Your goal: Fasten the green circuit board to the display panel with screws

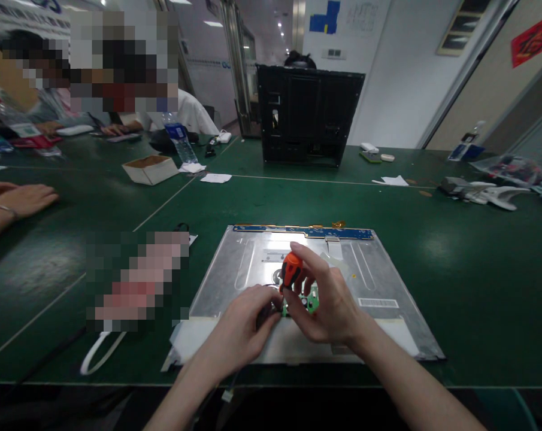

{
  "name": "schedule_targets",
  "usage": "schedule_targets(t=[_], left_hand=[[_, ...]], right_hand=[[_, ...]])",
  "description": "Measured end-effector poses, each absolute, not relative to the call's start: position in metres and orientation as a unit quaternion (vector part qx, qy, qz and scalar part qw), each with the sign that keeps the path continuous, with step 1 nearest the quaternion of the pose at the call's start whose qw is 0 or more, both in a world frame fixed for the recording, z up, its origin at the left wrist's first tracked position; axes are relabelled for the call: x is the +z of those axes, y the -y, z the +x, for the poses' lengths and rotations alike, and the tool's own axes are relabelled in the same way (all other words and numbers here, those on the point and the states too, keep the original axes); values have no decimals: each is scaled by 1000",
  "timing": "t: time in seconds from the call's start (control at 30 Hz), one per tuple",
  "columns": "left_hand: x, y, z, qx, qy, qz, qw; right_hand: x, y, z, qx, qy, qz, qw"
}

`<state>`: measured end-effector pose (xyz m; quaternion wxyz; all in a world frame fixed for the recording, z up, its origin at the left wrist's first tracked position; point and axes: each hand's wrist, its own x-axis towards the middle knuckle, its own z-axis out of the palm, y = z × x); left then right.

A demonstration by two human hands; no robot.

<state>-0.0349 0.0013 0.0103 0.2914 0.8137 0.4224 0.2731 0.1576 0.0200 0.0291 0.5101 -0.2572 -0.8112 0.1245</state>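
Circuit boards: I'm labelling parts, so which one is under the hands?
The small green board beside the right hand, not the long blue strip along the panel's far edge.

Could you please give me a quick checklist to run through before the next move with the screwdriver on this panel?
1. Screwdriver gripped: ok, the right hand wraps its orange handle.
2. Tip seated on a screw: cannot tell, the fingers hide the tip.
3. Small green board steadied: ok, the left hand rests beside it, fingertips at the work spot.
4. Metal panel lying flat on the green table: ok.
5. Ribbon cable clear of the hands: ok, it lies left of the panel.
6. Neighbour's hand out of the way: ok, far left.
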Motion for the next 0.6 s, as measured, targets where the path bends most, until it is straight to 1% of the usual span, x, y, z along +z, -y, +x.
schedule_targets(t=[0.13,0.43,0.6], left_hand=[[11,-1,-35,268,-422,815,293],[10,-2,-35,272,-423,815,287],[9,-2,-36,270,-418,818,289]], right_hand=[[29,-20,158,129,812,-258,507],[32,-21,155,80,808,-278,513],[31,-21,156,92,813,-275,505]])
